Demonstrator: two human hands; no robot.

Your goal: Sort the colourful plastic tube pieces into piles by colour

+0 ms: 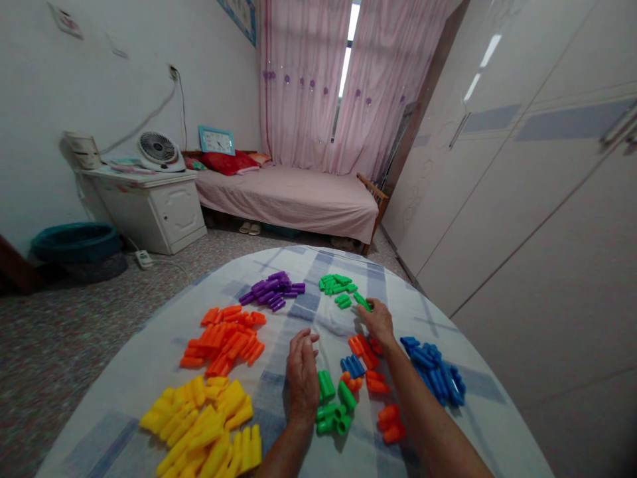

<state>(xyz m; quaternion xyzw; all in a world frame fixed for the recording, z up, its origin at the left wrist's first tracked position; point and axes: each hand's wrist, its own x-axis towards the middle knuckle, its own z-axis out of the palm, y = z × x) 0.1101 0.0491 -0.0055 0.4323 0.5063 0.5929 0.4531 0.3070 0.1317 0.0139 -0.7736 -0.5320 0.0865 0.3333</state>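
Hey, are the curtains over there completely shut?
Not completely: the pink curtains hang nearly together, but a bright strip of window shows between them.

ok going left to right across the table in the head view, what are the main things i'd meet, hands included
Yellow pile → left hand → nearer green cluster → right hand → large blue pile. Things overlapping these sideways are left out.
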